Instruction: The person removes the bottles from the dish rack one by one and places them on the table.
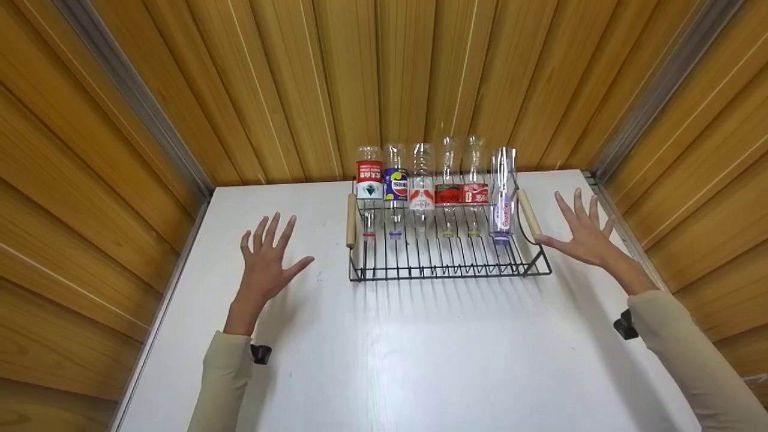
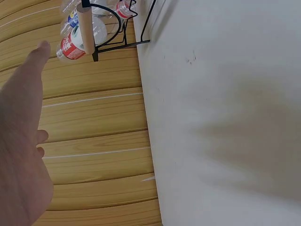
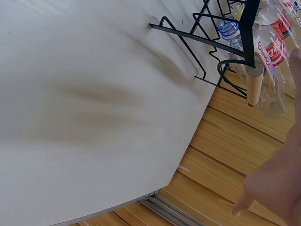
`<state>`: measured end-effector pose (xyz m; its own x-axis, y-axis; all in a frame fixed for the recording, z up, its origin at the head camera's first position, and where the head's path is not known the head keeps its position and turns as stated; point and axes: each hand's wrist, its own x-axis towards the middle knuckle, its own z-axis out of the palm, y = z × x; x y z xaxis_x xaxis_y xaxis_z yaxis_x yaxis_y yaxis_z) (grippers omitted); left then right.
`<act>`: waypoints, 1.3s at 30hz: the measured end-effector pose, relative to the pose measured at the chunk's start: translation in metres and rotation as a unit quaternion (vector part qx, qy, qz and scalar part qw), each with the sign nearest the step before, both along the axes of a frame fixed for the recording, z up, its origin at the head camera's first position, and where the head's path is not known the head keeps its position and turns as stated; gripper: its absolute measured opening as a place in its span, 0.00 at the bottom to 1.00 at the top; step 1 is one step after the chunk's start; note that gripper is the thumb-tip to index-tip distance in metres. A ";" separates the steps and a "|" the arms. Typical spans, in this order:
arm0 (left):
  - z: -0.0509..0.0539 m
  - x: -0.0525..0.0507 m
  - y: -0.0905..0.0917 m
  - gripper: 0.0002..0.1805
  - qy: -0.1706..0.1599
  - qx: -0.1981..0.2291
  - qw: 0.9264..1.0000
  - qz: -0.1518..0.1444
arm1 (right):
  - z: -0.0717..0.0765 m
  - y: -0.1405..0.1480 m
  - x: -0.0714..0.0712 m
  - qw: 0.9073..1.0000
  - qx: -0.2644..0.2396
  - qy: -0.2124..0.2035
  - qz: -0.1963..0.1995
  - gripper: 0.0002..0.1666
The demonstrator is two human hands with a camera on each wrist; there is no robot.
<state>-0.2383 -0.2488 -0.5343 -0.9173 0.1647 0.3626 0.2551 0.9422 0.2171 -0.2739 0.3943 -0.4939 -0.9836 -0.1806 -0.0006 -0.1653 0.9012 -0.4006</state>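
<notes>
Rack [image 1: 447, 276] btwn L grip [image 1: 264, 267] & R grip [image 1: 586, 237]

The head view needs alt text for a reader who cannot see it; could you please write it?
Six clear bottles, necks toward the picture's bottom, rest in a black wire rack with wooden handles on a white table. A person's left hand and right hand, fingers spread, are on either side, holding nothing.

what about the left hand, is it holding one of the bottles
No, the left hand is spread with nothing in it, apart from the bottles in the wire rack.
</notes>
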 end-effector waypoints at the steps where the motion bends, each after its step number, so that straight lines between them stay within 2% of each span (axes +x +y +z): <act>1: -0.001 -0.002 0.002 0.52 -0.008 0.016 1.000 -0.001 | 0.000 0.000 -0.002 1.000 -0.008 -0.003 -0.002 0.64; 4: -0.003 -0.005 0.006 0.52 -0.027 0.069 0.997 0.000 | 0.000 -0.001 -0.006 0.999 -0.028 -0.016 -0.005 0.65; 9: -0.006 -0.009 0.013 0.52 -0.059 0.142 0.988 0.002 | -0.003 0.000 -0.011 0.997 -0.060 -0.040 -0.011 0.66; 15: -0.011 -0.014 0.022 0.48 -0.087 0.186 0.979 -0.009 | -0.007 0.002 -0.014 0.992 -0.105 -0.067 -0.012 0.64; 17: -0.014 -0.015 0.026 0.46 -0.094 0.190 0.977 -0.018 | -0.008 0.003 -0.014 0.989 -0.121 -0.081 -0.014 0.64; 19: -0.015 -0.015 0.030 0.44 -0.104 0.207 0.972 -0.034 | -0.009 0.003 -0.015 0.986 -0.139 -0.096 -0.017 0.63; 21: -0.017 -0.015 0.034 0.41 -0.121 0.242 0.961 -0.054 | -0.010 0.002 -0.014 0.982 -0.154 -0.109 -0.017 0.61; 25: -0.018 -0.014 0.043 0.36 -0.160 0.320 0.928 -0.102 | -0.010 0.003 -0.010 0.977 -0.173 -0.126 -0.018 0.60; 27: -0.019 -0.014 0.049 0.35 -0.169 0.345 0.916 -0.120 | -0.009 0.004 -0.009 0.976 -0.177 -0.126 -0.020 0.59; 33: -0.023 -0.021 0.065 0.34 -0.173 0.399 0.890 -0.139 | -0.005 -0.003 -0.017 0.976 -0.190 -0.109 -0.018 0.57; 39: -0.031 -0.028 0.077 0.37 -0.218 0.427 0.866 -0.143 | -0.001 -0.015 -0.032 0.975 -0.196 -0.102 -0.010 0.53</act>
